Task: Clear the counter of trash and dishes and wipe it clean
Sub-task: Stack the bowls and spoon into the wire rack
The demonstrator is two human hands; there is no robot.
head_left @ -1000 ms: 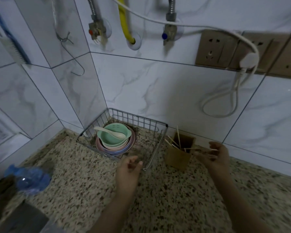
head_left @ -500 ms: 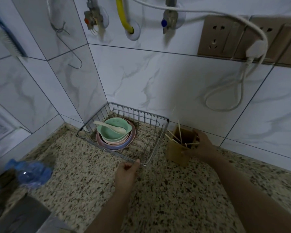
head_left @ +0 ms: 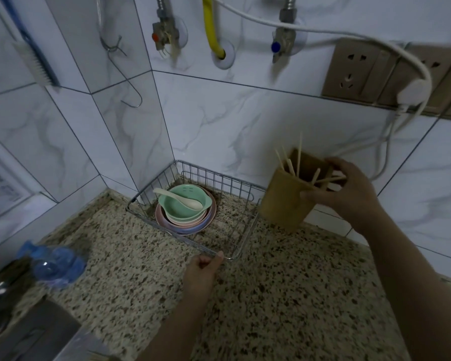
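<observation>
A wire basket stands in the counter's back corner and holds a stack of bowls and plates with a cream spoon lying in the green top bowl. My left hand grips the basket's front rim. To the right, my right hand holds a brown bamboo holder full of chopsticks, tilted and raised off the speckled granite counter. A crumpled blue plastic bottle lies at the left.
A steel sink edge sits at the bottom left. On the tiled wall hang a brush, pipes with valves, a yellow hose, brown sockets and a white cable trailing behind the holder.
My right hand dropped chopsticks into the holder, then took hold of it and lifted it, tilted. My left hand reached forward and closed on the basket's front rim.
</observation>
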